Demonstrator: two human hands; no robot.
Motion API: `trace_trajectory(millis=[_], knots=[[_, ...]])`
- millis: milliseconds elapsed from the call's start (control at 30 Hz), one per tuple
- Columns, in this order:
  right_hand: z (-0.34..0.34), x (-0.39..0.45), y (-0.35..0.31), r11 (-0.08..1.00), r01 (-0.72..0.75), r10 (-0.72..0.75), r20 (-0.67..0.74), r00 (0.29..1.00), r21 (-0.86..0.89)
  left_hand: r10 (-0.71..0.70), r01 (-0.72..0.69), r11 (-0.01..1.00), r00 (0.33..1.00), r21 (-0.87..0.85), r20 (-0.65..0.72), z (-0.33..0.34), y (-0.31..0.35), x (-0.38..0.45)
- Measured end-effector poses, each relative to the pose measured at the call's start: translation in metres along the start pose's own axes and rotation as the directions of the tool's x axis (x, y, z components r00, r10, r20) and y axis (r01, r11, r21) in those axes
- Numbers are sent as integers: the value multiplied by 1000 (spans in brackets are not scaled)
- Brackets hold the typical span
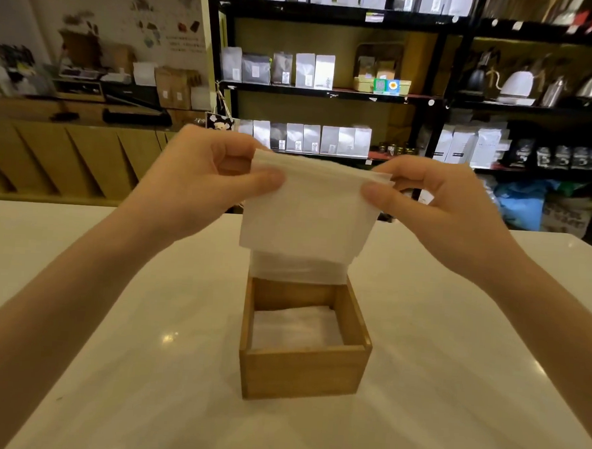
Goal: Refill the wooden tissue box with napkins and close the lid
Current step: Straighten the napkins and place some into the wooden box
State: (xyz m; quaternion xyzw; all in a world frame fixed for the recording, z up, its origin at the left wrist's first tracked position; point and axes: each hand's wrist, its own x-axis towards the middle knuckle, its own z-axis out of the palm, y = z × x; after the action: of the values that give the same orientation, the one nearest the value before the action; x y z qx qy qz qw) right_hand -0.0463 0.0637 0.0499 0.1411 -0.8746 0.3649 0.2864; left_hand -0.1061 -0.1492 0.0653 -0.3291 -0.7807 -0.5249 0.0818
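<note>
Bench [111, 317]: white and glossy, across the lower frame.
Shelving [329, 92]: black racks of pale pouches, upper centre and right.
Kettles [516, 83]: upper right shelf.
Wooden counter [68, 157]: left, mid-frame.

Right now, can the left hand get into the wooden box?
Probably not at once: the left hand and right hand both pinch the napkin stack above the box. The box itself is open on top, nothing covering it.

white table [111, 317], open wooden box [302, 375]
</note>
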Motion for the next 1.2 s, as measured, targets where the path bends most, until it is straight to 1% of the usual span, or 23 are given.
trace_trajectory(millis=[67,167,300,400,467,567,667,733,833,933,1000,1100,1200], knots=[[2,-7,1,1000,-13,14,62,998,-15,-21,18,998,999,57,50,2,-7,-8],[8,-20,6,997,-53,59,149,987,-49,-131,118,989,979,94,154,8,-19,-20],[19,-37,17,986,-163,167,249,954,-38,-323,307,946,908,102,268,18,-37,-30],[27,-41,25,971,-230,239,312,919,-66,-449,432,893,853,123,264,26,-48,-31],[32,-40,30,955,-277,295,322,900,-102,-494,467,869,838,163,234,30,-53,-29],[39,-37,36,924,-345,380,291,878,-166,-495,425,844,853,327,169,33,-58,-27],[45,-34,40,888,-390,449,272,851,-245,-511,366,774,843,517,168,36,-60,-29],[48,-31,41,874,-408,471,258,843,-263,-525,352,739,835,575,164,38,-60,-29],[52,-27,37,839,-341,467,239,851,-425,-535,320,647,837,692,113,43,-60,-27],[54,-22,30,786,-270,469,253,846,-556,-591,309,563,799,766,112,52,-59,-24],[58,-19,27,741,-258,505,262,823,-620,-616,306,517,781,800,99,57,-61,-22],[67,-15,26,644,-242,579,255,774,-726,-641,307,452,764,837,66,62,-64,-18],[75,-12,25,581,-220,613,243,752,-784,-677,297,374,734,879,40,66,-66,-14]])
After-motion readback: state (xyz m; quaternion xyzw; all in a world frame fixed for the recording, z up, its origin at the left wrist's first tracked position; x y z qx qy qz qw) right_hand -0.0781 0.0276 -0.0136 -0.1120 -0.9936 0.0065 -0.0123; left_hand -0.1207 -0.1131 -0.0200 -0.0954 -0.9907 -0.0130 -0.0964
